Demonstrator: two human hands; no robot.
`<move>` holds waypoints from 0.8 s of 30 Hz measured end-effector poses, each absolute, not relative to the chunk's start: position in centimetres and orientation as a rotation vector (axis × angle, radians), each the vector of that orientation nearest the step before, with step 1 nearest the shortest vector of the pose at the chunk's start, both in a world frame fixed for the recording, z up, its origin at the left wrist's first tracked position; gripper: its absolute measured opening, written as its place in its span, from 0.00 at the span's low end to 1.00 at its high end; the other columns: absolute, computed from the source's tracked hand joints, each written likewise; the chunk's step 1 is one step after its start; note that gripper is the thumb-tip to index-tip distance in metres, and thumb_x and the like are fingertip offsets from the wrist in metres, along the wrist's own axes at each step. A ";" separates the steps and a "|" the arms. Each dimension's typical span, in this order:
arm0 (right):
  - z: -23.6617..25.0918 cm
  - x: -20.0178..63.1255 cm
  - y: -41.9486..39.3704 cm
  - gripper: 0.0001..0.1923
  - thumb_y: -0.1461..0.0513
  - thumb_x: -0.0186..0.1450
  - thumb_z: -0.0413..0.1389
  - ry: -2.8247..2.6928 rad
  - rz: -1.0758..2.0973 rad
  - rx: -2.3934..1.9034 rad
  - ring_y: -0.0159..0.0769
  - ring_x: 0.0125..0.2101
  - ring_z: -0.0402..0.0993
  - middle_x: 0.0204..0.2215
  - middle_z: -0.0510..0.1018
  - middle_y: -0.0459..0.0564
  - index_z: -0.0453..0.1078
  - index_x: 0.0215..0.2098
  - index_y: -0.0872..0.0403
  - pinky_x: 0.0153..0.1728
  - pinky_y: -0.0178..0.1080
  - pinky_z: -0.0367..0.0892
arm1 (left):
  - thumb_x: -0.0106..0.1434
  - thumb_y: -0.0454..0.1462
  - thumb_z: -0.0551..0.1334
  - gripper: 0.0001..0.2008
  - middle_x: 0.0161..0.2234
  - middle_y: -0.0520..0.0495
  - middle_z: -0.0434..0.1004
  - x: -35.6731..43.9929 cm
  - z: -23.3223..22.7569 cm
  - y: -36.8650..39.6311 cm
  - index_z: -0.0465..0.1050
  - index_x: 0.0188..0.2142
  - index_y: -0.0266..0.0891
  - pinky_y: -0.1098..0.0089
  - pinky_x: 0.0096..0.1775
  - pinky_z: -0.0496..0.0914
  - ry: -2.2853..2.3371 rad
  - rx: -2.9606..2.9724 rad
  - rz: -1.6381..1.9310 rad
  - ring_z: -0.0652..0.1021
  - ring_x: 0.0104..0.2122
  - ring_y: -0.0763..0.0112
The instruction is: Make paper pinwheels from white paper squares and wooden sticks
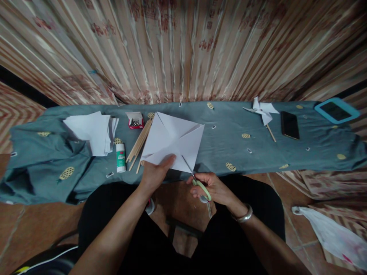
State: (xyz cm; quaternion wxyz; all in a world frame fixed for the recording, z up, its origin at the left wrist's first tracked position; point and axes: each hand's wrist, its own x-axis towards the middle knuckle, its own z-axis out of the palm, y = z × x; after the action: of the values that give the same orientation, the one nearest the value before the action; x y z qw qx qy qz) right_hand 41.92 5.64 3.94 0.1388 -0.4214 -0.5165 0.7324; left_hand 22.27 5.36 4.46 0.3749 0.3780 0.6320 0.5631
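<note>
My left hand point(156, 172) grips the near left edge of a square sheet of white paper point(174, 139), thumb on top. Slits run in from the paper's corners toward its middle. My right hand point(213, 187) is closed around the green handles of a pair of scissors point(201, 187). The scissors' blades lie at the paper's near right corner, pointing toward its middle. Partly under the paper's left side is a bundle of wooden sticks point(140, 140). A glue stick point(120, 157) stands or lies left of them; I cannot tell which.
A stack of white paper point(91, 131) lies at the left, near a small red box point(135, 120) of metal bits. On the right are a paper pinwheel point(262, 110) on a stick, a black phone point(289, 125) and a blue-framed tablet point(336, 110). A curtain point(183, 49) hangs behind the cloth-covered table point(229, 145).
</note>
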 end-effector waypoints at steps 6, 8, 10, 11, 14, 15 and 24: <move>3.9 41.8 5.7 0.23 0.51 0.48 0.70 -1.444 2.132 -1.220 0.24 0.19 0.70 0.19 0.74 0.40 0.73 0.33 0.56 0.19 0.27 0.64 | 0.48 0.42 0.69 0.19 0.37 0.40 0.82 22.2 4.1 5.3 0.75 0.39 0.36 0.55 0.51 0.73 1.606 0.987 1.428 0.81 0.40 0.55; 3.9 41.8 5.7 0.24 0.52 0.47 0.71 -1.431 2.128 -1.223 0.24 0.19 0.70 0.19 0.74 0.40 0.72 0.35 0.57 0.19 0.27 0.63 | 0.48 0.42 0.69 0.20 0.38 0.40 0.82 22.3 3.9 5.2 0.75 0.41 0.36 0.55 0.51 0.72 1.604 0.997 1.418 0.81 0.42 0.55; 4.0 41.8 5.8 0.25 0.52 0.46 0.71 -1.418 2.132 -1.224 0.25 0.19 0.70 0.20 0.74 0.40 0.72 0.36 0.57 0.19 0.27 0.64 | 0.49 0.41 0.69 0.21 0.39 0.41 0.82 22.4 3.8 5.1 0.75 0.42 0.36 0.55 0.52 0.72 1.607 1.004 1.404 0.80 0.44 0.55; 3.9 41.7 5.8 0.25 0.53 0.47 0.71 -1.416 2.133 -1.220 0.25 0.19 0.71 0.20 0.74 0.40 0.71 0.36 0.57 0.19 0.28 0.64 | 0.49 0.41 0.68 0.20 0.39 0.41 0.82 22.5 3.8 5.1 0.75 0.42 0.37 0.55 0.52 0.72 1.610 1.007 1.397 0.80 0.44 0.55; 3.8 41.8 5.8 0.24 0.53 0.48 0.71 -1.422 2.134 -1.199 0.26 0.20 0.72 0.22 0.74 0.41 0.70 0.36 0.57 0.20 0.28 0.65 | 0.50 0.41 0.67 0.18 0.39 0.41 0.82 22.7 4.0 5.0 0.76 0.40 0.37 0.56 0.52 0.72 1.605 1.009 1.368 0.80 0.44 0.55; 3.8 41.8 5.8 0.24 0.53 0.48 0.71 -1.421 2.134 -1.196 0.26 0.20 0.72 0.21 0.74 0.41 0.70 0.35 0.57 0.20 0.28 0.65 | 0.49 0.41 0.67 0.18 0.39 0.40 0.82 22.7 4.1 5.0 0.76 0.40 0.37 0.55 0.52 0.72 1.601 1.003 1.363 0.80 0.43 0.55; 3.9 41.7 5.7 0.24 0.52 0.46 0.71 -1.375 2.132 -1.230 0.25 0.18 0.71 0.20 0.75 0.40 0.69 0.32 0.56 0.16 0.27 0.63 | 0.48 0.41 0.68 0.17 0.39 0.41 0.82 22.8 3.8 5.0 0.77 0.39 0.37 0.56 0.51 0.73 1.612 0.996 1.378 0.80 0.43 0.55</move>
State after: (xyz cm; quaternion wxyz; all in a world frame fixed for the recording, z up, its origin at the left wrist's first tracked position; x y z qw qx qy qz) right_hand 41.74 5.74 3.86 0.1604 -0.4305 -0.4813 0.7465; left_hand 22.75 4.96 3.81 0.3888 0.3915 0.6338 0.5420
